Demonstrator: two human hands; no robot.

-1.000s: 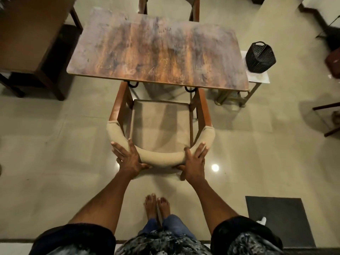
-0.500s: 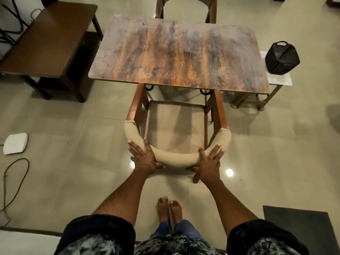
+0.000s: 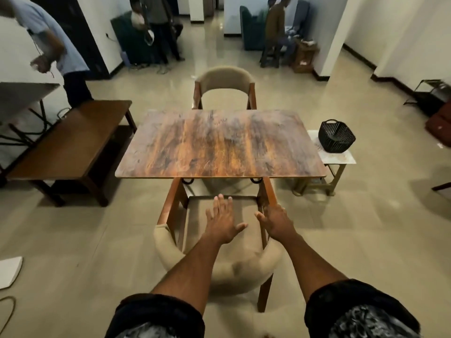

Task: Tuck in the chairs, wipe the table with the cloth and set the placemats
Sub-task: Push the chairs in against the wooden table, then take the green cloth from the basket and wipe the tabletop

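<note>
A wooden table (image 3: 219, 145) with a worn, streaked top stands in front of me. The near chair (image 3: 170, 250), beige padded back and brown wooden frame, has its front edge under the table's near side. My left hand (image 3: 223, 220) hovers flat and open over the chair's seat. My right hand (image 3: 277, 222) is open beside the chair's right armrest, holding nothing. A second beige chair (image 3: 225, 80) stands at the far side of the table. No cloth or placemats show.
A black basket (image 3: 336, 135) sits on a small white side table (image 3: 341, 158) at the right. A brown bench table (image 3: 68, 145) stands at the left. People stand and sit at the back of the room. A white flat object (image 3: 8, 272) lies on the floor.
Both hands have left the chair's padded back and moved forward over the seat. The camera has tilted up, showing the far chair and the room.
</note>
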